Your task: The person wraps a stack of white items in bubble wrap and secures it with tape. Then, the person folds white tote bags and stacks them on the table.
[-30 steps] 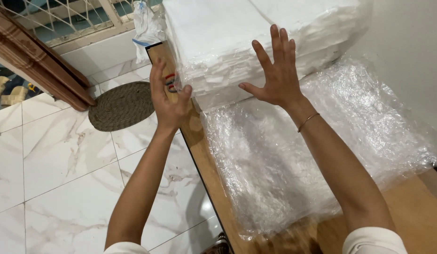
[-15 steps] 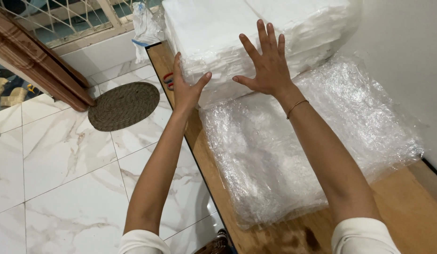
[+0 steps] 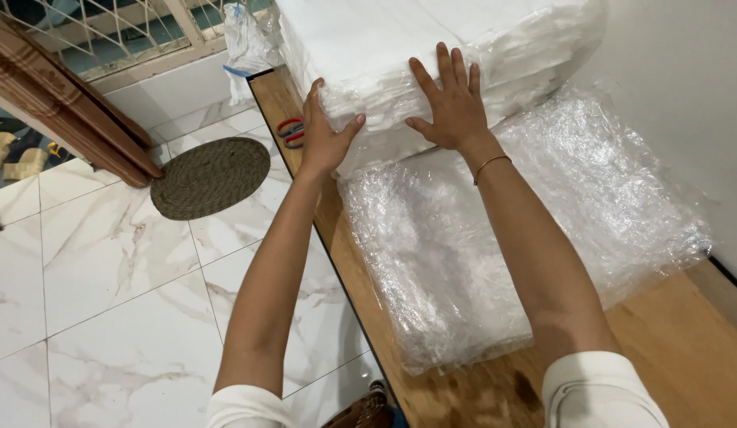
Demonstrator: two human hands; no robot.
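A thick stack of white sheets (image 3: 400,47) lies at the far end of a wooden table (image 3: 677,357). My left hand (image 3: 325,131) grips the stack's near left corner, thumb on the front edge. My right hand (image 3: 452,103) lies flat with spread fingers on the stack's top near its front edge; a thin bangle circles that wrist. In front of the stack, a pile of clear plastic wrap (image 3: 511,238) spreads over the table under my right forearm.
Red-handled scissors (image 3: 289,131) lie on the table left of the stack. A white bag (image 3: 246,40) hangs at the table's far corner. On the marble floor sits a round woven mat (image 3: 210,174), beside a wooden door frame (image 3: 67,103). A white wall stands on the right.
Both hands have moved forward onto the white stack. The left hand went from the table edge to the stack's corner; the right settled flat on top.
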